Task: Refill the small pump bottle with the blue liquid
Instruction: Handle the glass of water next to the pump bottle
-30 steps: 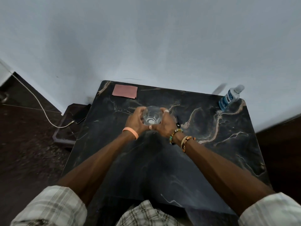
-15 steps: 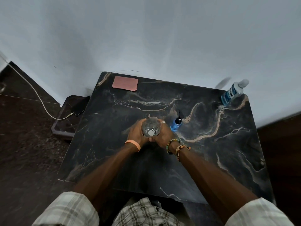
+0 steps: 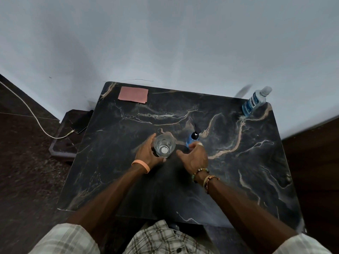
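Note:
A clear empty glass (image 3: 164, 146) stands upright on the black marble table (image 3: 238, 171), near its middle. My left hand (image 3: 146, 153) holds it from the left, thumb and fingers curved round its wall. My right hand (image 3: 194, 156) hovers just right of the glass, apart from it, with its fingers spread and loosely bent. Just beyond those fingertips stands the small pump bottle (image 3: 193, 138), blue with a black pump head; its lower part is hidden by the hand. A larger bottle of blue liquid (image 3: 254, 103) with a clear cap stands at the table's far right corner.
A pink cloth (image 3: 133, 94) lies flat at the far left corner of the table. A phone (image 3: 80, 123) on a white cable (image 3: 33, 114) rests on a low dark stand left of the table. A pale wall runs behind the table.
The glass, held in both hands above the table, came down onto it. My right hand has let go and moved right toward the pump bottle; the left hand stays on the glass.

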### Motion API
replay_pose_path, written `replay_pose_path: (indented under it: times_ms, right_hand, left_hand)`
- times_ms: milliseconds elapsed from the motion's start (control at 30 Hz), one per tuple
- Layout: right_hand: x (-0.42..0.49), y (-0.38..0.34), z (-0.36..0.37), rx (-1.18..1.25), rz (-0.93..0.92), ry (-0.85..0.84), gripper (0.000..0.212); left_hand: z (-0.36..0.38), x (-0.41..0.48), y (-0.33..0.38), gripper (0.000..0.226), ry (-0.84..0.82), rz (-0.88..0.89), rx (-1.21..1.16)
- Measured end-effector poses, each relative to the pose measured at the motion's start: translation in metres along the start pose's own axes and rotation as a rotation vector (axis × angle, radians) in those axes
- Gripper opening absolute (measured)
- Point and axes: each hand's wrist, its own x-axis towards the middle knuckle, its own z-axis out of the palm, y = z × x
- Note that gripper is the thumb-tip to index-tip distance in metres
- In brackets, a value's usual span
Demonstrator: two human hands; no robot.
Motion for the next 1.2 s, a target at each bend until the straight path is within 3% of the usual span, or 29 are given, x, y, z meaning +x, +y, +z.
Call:
replay_pose_path:
  times_ms: [100,200,267,333,400,500,567,700,933,1033,1133,1200]
  right_hand:
    - [0.012,0.009,-0.004,0.202,0.098,0.124,0.079]
    - [0.028,0.008,-0.008,0.243,0.06,0.076,0.109]
    - [0.038,0.006,-0.008,0.234,0.022,0.033,0.113]
    - [0.045,0.005,-0.008,0.305,0.023,-0.013,0.104]
    - [0.05,0.006,-0.008,0.373,0.041,-0.046,0.081]
    - [0.052,0.011,-0.006,0.238,0.014,-0.015,0.039]
    - [0.048,0.014,-0.006,0.187,-0.014,-0.017,0.028]
    - [0.045,0.024,-0.003,0.036,-0.11,-0.064,0.027]
    - [0.035,0.031,-0.007,0.113,-0.103,-0.09,0.039]
    - [0.016,0.027,-0.011,0.159,-0.228,-0.075,0.039]
    - [-0.001,0.023,-0.014,0.103,-0.399,-0.112,0.037]
    - [-0.009,0.017,-0.014,0.094,-0.419,-0.159,0.037]
  left_hand:
    - [0.002,0.0,-0.001,0.121,0.011,0.018,0.008]
    - [0.005,-0.002,0.0,0.119,0.036,0.05,0.048]
    - [0.006,-0.004,0.001,0.116,0.042,0.058,0.044]
    - [0.007,-0.005,0.001,0.113,0.034,0.053,0.024]
    - [0.006,-0.007,0.001,0.112,0.017,0.029,-0.003]
    - [0.005,-0.008,0.002,0.111,0.011,0.028,-0.014]
    - [0.005,-0.008,0.001,0.109,0.005,0.028,-0.028]
    - [0.006,-0.01,0.001,0.093,0.005,0.04,-0.056]
    - [0.006,-0.015,0.003,0.105,0.007,-0.009,-0.099]
    - [0.005,-0.015,0.001,0.115,0.016,-0.033,-0.086]
    - [0.006,-0.015,0.002,0.11,0.024,-0.013,-0.082]
    - [0.007,-0.015,0.005,0.103,0.047,0.011,-0.084]
